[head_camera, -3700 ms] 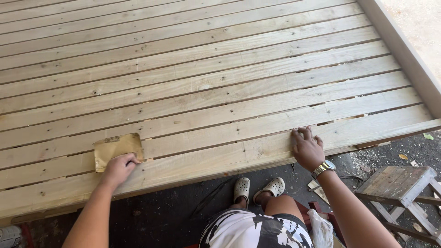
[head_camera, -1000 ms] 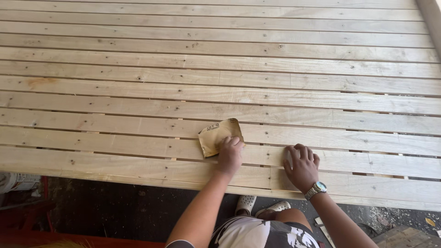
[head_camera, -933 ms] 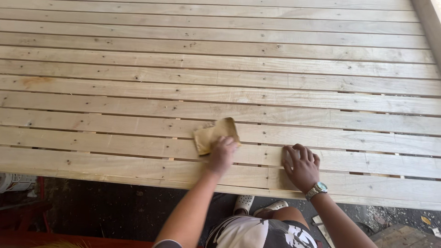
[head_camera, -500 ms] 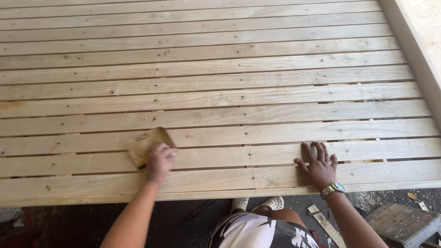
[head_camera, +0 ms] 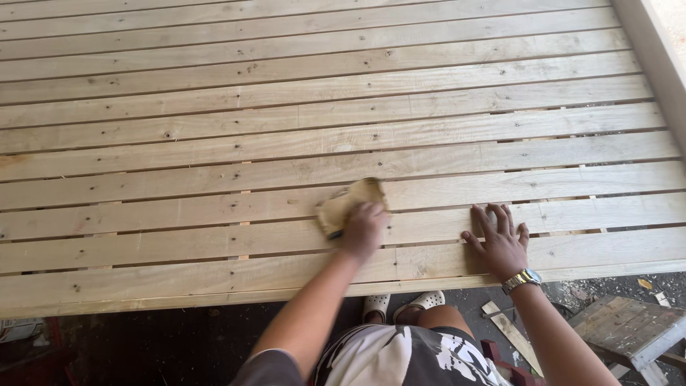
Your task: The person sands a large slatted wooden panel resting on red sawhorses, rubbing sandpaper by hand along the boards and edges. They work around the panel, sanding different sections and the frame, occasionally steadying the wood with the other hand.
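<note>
Since half a second ago our left hand (head_camera: pixel 363 227) has slid the sandpaper sheet (head_camera: pixel 345 205) rightward along the slats, closer to our right hand (head_camera: pixel 499 243). Our left fingers curl over the sheet, pressing it on the slatted wooden surface (head_camera: pixel 214 143). Our right hand lies flat, fingers spread, holding nothing, a wristwatch (head_camera: pixel 521 279) below it. A small wooden stool (head_camera: pixel 629 330) stands at lower right.

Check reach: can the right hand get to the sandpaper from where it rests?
Probably yes. The right hand lies flat on the slatted wood panel, with bare slats between it and the sandpaper under the left hand.
</note>
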Demonstrator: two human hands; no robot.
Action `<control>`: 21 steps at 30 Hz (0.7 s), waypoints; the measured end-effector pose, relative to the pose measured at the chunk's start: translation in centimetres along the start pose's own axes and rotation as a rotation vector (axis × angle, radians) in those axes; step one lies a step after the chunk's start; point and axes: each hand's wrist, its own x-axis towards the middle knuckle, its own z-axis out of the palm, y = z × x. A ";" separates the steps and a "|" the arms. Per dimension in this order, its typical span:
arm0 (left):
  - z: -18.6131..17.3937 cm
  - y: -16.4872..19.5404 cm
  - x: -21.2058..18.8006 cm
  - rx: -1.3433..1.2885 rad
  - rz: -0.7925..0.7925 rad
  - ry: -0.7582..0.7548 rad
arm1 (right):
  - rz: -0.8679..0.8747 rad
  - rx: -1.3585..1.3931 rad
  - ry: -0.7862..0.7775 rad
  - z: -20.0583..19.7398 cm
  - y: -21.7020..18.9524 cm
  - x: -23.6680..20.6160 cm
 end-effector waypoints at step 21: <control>-5.0 -4.5 -0.9 -0.174 0.071 0.009 | 0.022 -0.062 -0.007 -0.5 -0.9 -0.1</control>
